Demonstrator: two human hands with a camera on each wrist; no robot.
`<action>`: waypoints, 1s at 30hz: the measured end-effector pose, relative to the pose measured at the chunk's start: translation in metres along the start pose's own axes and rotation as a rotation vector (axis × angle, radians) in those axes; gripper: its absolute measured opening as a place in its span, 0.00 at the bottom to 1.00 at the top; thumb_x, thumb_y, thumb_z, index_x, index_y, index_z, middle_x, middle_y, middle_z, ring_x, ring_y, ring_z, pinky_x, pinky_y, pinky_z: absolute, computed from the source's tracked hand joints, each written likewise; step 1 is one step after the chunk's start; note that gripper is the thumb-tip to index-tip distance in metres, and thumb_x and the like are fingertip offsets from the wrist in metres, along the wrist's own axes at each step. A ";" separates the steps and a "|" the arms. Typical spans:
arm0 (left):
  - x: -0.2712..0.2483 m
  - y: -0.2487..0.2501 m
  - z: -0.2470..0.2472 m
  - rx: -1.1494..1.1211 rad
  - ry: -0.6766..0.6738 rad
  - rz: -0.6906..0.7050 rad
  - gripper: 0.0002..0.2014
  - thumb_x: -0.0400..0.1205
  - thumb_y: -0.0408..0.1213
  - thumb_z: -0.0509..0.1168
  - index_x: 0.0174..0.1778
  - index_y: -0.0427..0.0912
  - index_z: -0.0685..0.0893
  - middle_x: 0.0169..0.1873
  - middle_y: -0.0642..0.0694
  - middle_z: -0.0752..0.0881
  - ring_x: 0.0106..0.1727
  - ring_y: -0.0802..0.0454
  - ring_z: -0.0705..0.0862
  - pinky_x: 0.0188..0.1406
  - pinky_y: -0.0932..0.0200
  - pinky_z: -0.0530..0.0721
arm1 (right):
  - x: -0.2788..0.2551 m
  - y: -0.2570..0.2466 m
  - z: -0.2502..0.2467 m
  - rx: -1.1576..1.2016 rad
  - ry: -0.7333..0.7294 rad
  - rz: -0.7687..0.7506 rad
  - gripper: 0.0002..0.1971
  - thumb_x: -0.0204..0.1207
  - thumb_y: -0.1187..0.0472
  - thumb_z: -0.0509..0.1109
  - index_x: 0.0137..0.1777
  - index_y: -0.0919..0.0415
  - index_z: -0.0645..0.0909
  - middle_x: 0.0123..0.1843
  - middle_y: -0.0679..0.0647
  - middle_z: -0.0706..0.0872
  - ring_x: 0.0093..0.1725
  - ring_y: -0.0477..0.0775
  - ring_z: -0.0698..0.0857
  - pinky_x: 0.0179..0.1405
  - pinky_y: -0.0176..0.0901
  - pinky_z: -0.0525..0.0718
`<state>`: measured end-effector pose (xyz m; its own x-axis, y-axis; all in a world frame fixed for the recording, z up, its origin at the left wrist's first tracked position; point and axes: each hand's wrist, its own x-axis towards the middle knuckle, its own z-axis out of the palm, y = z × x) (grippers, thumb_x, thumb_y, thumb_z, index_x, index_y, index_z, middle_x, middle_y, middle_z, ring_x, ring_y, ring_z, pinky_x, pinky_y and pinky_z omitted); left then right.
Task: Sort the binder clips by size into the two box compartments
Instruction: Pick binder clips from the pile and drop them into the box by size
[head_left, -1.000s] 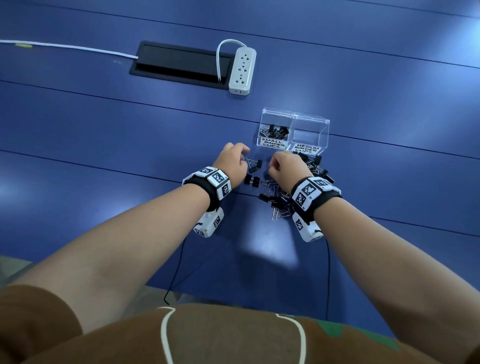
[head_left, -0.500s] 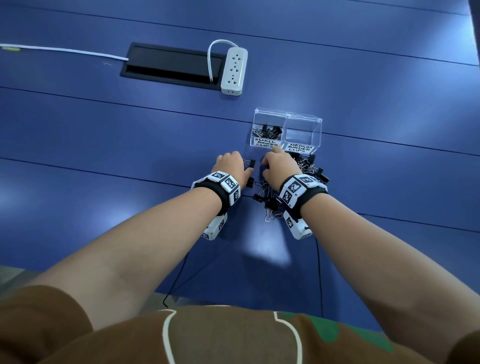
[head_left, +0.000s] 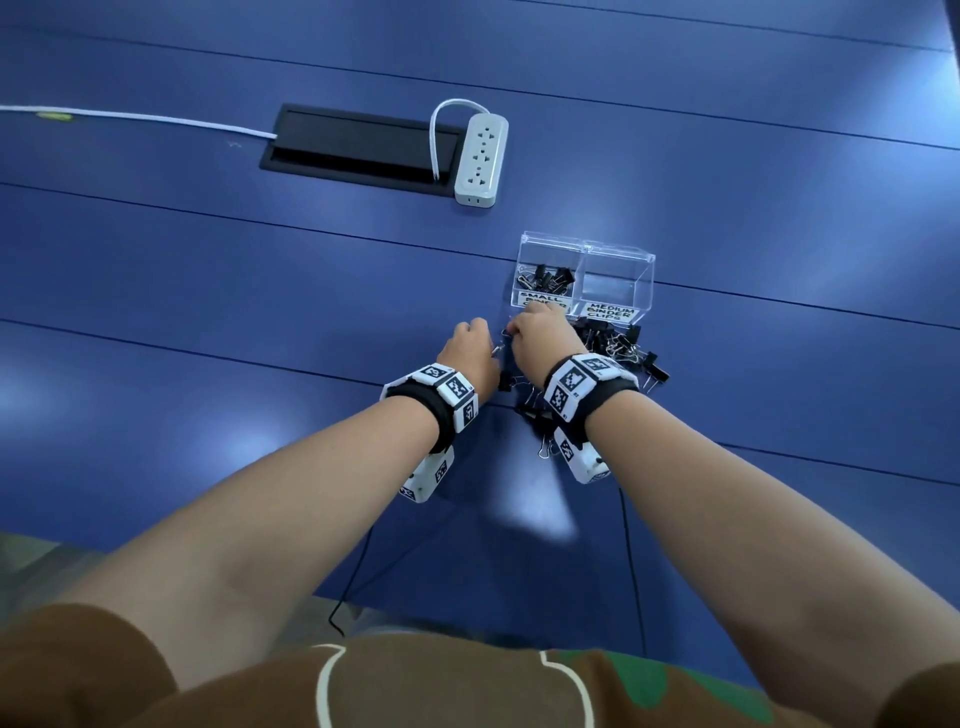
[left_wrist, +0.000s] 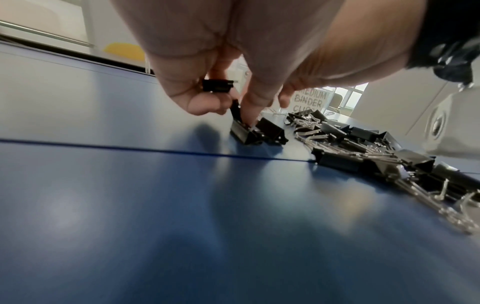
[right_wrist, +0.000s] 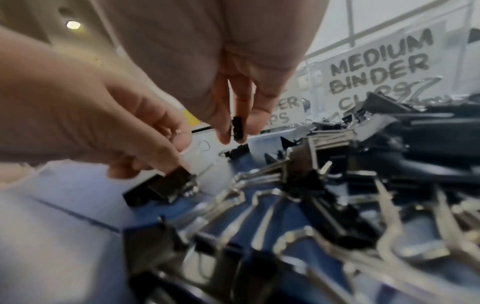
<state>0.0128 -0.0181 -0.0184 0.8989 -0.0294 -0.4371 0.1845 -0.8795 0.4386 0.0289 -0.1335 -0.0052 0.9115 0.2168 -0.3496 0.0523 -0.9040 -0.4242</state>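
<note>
A clear two-compartment box (head_left: 584, 244) stands on the blue table. Its left half, labelled small, holds several black clips (head_left: 545, 278); the right half (head_left: 618, 286), labelled medium, shows none. A pile of black binder clips (head_left: 618, 345) lies in front of the box. My right hand (head_left: 519, 326) (right_wrist: 239, 134) pinches a small black clip (right_wrist: 237, 124) just above the table, close to the small label. My left hand (head_left: 485, 340) (left_wrist: 233, 107) keeps a small clip (left_wrist: 217, 85) inside its curled fingers, and its fingertips touch another clip (left_wrist: 245, 132) on the table.
A white power strip (head_left: 480, 156) and a black cable hatch (head_left: 358, 148) lie farther back on the left. Loose clips (left_wrist: 363, 156) spread to the right of my left hand. Thin black cables (head_left: 631, 561) run from my wrists toward the table's near edge.
Both hands have moved a little forward toward the front of the box. The right hand now reaches up to the small label.
</note>
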 end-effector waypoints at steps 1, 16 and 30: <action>0.000 -0.002 -0.001 -0.001 0.005 0.005 0.08 0.80 0.28 0.59 0.54 0.34 0.74 0.57 0.35 0.78 0.51 0.35 0.80 0.45 0.49 0.75 | 0.000 0.001 0.002 -0.033 -0.015 0.016 0.15 0.77 0.69 0.59 0.61 0.66 0.81 0.63 0.62 0.77 0.66 0.65 0.72 0.68 0.52 0.73; 0.047 0.060 -0.053 -0.067 0.101 0.313 0.10 0.80 0.27 0.57 0.53 0.38 0.80 0.57 0.39 0.80 0.54 0.42 0.81 0.54 0.54 0.78 | -0.032 0.028 -0.045 0.445 0.229 0.252 0.05 0.70 0.62 0.69 0.41 0.60 0.87 0.37 0.52 0.87 0.39 0.51 0.84 0.47 0.44 0.85; 0.030 0.046 -0.041 -0.165 0.191 0.323 0.14 0.78 0.24 0.57 0.57 0.36 0.81 0.58 0.38 0.80 0.59 0.42 0.81 0.61 0.52 0.79 | 0.028 0.027 -0.070 0.080 0.168 0.055 0.13 0.75 0.67 0.63 0.57 0.63 0.84 0.61 0.63 0.79 0.57 0.63 0.82 0.56 0.43 0.76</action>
<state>0.0641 -0.0397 0.0205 0.9759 -0.1894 -0.1088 -0.0726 -0.7512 0.6561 0.0846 -0.1775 0.0323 0.9676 0.0978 -0.2328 -0.0257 -0.8790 -0.4762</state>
